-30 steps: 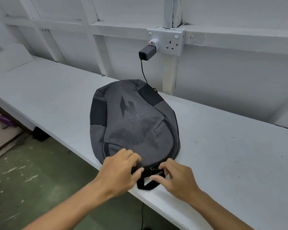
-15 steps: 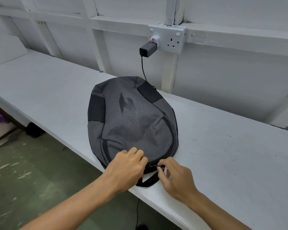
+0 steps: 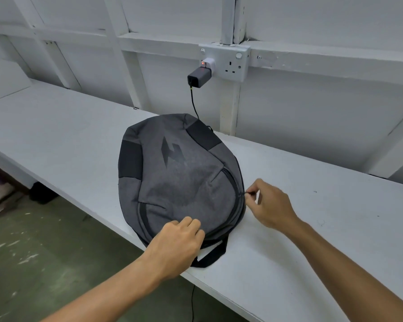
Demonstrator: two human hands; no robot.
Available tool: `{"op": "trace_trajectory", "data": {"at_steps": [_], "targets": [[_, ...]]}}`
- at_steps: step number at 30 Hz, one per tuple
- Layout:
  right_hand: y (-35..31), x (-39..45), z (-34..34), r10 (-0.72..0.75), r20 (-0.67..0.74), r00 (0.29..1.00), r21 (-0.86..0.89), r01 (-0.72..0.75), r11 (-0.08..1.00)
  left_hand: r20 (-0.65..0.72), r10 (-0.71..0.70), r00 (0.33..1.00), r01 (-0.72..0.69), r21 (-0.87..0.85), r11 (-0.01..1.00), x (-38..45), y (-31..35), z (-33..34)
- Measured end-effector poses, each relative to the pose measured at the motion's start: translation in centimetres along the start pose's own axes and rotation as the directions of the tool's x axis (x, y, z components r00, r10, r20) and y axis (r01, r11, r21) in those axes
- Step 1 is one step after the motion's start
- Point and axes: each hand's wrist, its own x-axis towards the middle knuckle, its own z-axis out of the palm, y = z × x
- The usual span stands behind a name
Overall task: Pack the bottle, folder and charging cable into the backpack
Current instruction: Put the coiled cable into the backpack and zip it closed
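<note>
Here, the left hand (image 3: 177, 247) presses the rounded grey woven-fabric backpack (image 3: 179, 180) on the matte white worktop (image 3: 312, 228) while the right hand (image 3: 269, 205) pinches its zipper pull (image 3: 246, 193).

The backpack (image 3: 179, 180) is laid flat on the worktop (image 3: 312, 228), near its front edge. Behind it, a charger (image 3: 198, 76) is plugged into the wall socket (image 3: 228, 62), and its cable (image 3: 194, 104) is led down behind the backpack. The carry handle (image 3: 211, 257) is turned toward the front edge.
</note>
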Motion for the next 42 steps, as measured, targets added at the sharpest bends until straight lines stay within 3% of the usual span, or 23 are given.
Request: {"op": "trace_trajectory", "data": {"at_steps": [2, 7, 15, 17, 19, 21, 23, 25, 26, 27, 31, 34, 38, 42], "targets": [[-0.2, 1.9, -0.5, 0.021, -0.001, 1.000, -0.009, -0.021, 1.000, -0.001, 0.002, 1.000, -0.002, 0.005, 1.000, 0.0, 0.0, 0.1], [-1.4, 5.4, -1.2, -0.081, 0.076, 0.994, -0.165, 0.093, 0.982, 0.004, 0.014, 1.000, -0.014, 0.002, 1.000, -0.1, 0.0, 0.2], [-3.0, 10.2, 0.2, 0.001, 0.109, 0.994, -0.223, 0.024, 0.975, -0.049, 0.020, 0.999, -0.020, 0.010, 1.000, 0.0, -0.3, 0.4], [-2.5, 10.1, 0.2, 0.027, 0.117, 0.993, -0.219, 0.000, 0.976, -0.099, -0.034, 0.994, 0.027, -0.076, 0.997, -0.4, -1.1, 0.6], [-2.0, 9.5, -0.1, 0.013, 0.089, 0.996, -0.212, 0.006, 0.977, -0.120, -0.229, 0.966, 0.199, -0.215, 0.956, -1.0, -2.9, 0.3], [-2.2, 8.2, -0.2, -0.067, 0.018, 0.998, -0.192, 0.069, 0.979, -0.092, -0.521, 0.849, 0.472, -0.313, 0.824, -2.0, -5.7, 0.0], [-3.1, 6.1, 0.4, -0.238, -0.055, 0.970, -0.160, 0.227, 0.961, 0.039, -0.778, 0.627, 0.733, -0.367, 0.572, -3.2, -9.2, 0.5], [-4.9, 3.9, 1.6, -0.436, -0.050, 0.898, -0.133, 0.427, 0.894, 0.183, -0.907, 0.380, 0.880, -0.373, 0.293, -4.9, -13.0, 2.4], [-5.8, 2.9, 2.3, -0.523, -0.004, 0.852, -0.113, 0.519, 0.847, 0.255, -0.922, 0.290, 0.909, -0.375, 0.182, -5.6, -14.8, 3.5], [-6.7, 2.2, 3.0, -0.591, 0.060, 0.804, -0.087, 0.594, 0.800, 0.329, -0.912, 0.247, 0.913, -0.395, 0.105, -6.2, -16.4, 4.6], [-9.0, 0.7, 5.0, -0.658, 0.325, 0.679, -0.050, 0.707, 0.705, 0.536, -0.785, 0.312, 0.844, -0.535, -0.030, -5.9, -19.7, 7.1], [-9.6, 0.5, 5.6, -0.635, 0.396, 0.663, -0.064, 0.710, 0.701, 0.520, -0.763, 0.384, 0.821, -0.571, 0.024, -5.1, -20.6, 8.0], [-9.9, 0.7, 5.5, -0.607, 0.436, 0.664, -0.045, 0.690, 0.723, 0.451, -0.791, 0.414, 0.794, -0.603, 0.072, -5.3, -20.9, 8.6], [-9.7, 0.5, 5.4, -0.566, 0.441, 0.697, -0.022, 0.639, 0.769, 0.422, -0.775, 0.471, 0.813, -0.548, 0.196, -6.1, -21.0, 8.9]]}}
